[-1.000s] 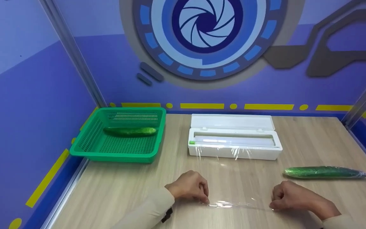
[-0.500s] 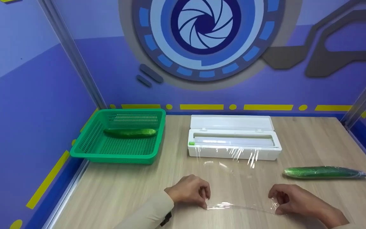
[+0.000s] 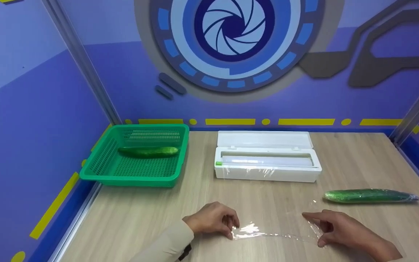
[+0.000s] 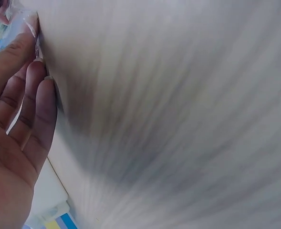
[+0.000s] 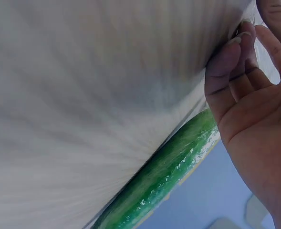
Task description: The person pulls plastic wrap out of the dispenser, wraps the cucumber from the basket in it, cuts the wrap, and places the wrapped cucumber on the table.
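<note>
A sheet of clear plastic wrap [image 3: 251, 230] stretches between the two hands over the table, its near edge shining. My left hand [image 3: 215, 219] pinches its left corner between thumb and fingers, the corner also glinting at the thumb tip in the left wrist view. At the right edge my right hand [image 3: 344, 229] touches the wrap, index finger stretched out and thumb spread apart from it. Behind the sheet stands an open white wrap box [image 3: 267, 174] with a roll inside and film over its front. A film-wrapped cucumber [image 3: 371, 195] lies beyond the right hand.
A green plastic basket [image 3: 129, 177] at the back left holds a cucumber [image 3: 147, 151]. The box's lid [image 3: 264, 139] is tipped back towards the patterned wall. A green slider [image 3: 219, 163] sits at the box's left end.
My right index finger has straightened and spread away from the thumb, moving forward along the wrap. The left hand has shifted slightly left. Glints on the film by the box have shrunk.
</note>
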